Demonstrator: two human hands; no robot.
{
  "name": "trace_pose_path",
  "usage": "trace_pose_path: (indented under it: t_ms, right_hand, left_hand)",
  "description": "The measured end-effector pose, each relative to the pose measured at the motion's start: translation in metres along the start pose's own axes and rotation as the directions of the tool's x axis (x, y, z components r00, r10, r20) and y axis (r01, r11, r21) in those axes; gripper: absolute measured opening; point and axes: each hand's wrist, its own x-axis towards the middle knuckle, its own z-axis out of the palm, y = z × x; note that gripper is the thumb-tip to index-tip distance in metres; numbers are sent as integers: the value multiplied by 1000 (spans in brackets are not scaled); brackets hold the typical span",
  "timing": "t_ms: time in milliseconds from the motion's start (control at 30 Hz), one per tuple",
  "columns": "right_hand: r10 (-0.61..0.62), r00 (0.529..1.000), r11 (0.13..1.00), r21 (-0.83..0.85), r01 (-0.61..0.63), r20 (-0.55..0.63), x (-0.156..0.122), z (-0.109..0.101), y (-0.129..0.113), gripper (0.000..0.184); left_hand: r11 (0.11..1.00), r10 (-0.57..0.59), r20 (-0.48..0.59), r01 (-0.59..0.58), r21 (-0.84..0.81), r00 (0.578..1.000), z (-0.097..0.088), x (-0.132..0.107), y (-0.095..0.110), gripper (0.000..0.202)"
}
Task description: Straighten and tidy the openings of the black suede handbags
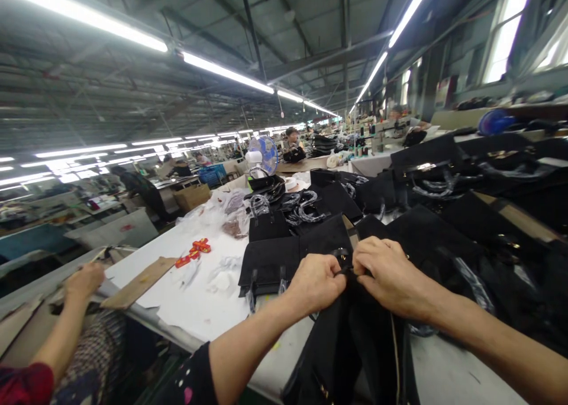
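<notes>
A black handbag (341,346) with gold-coloured hardware stands at the near edge of the table. My left hand (316,282) is closed in a pinch on a small black part at the top of the bag. Close beside it, my right hand (387,274) pinches the same part from the other side. The fingers cover most of that part, so I cannot tell whether it is a strap or a zipper end. Behind my hands lies a flat black bag (270,260), its handles wrapped in clear plastic.
More black bags (437,233) are heaped on the right. On the white table (177,301) lie red-and-yellow packets (193,252), a cardboard strip (139,282) and crumpled plastic (217,210). A blue fan (265,155) stands farther back. At left, a co-worker's hand (84,279) reaches in.
</notes>
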Motion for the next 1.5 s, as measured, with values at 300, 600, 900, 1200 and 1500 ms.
trace_pose_path:
  t_ms: [300, 600, 900, 1200, 1500]
  right_hand:
    - [-22, 999, 999, 29, 23, -47, -8, -4, 11, 17]
    - [6, 997, 999, 52, -2, -72, -9, -1, 14, 20]
    - [55, 994, 997, 62, -50, -93, -7, 3, 10, 21]
    - [104, 990, 991, 99, -95, -93, -1, 8, 10, 22]
    - [280, 948, 834, 527, -161, -154, -75, -14, -21, 32]
  left_hand:
    - [995, -98, -43, 98, -1, 994, 11, -10, 6, 12]
    - [999, 12, -11, -12, -45, 1000, 9, -9, 6, 19]
    - [984, 179, 19, -179, -3, 984, 2, -6, 4, 20]
    - [995, 78, 35, -76, -61, 996, 6, 9, 1, 27]
    - [979, -159, -199, 129, -156, 967, -8, -6, -2, 27]
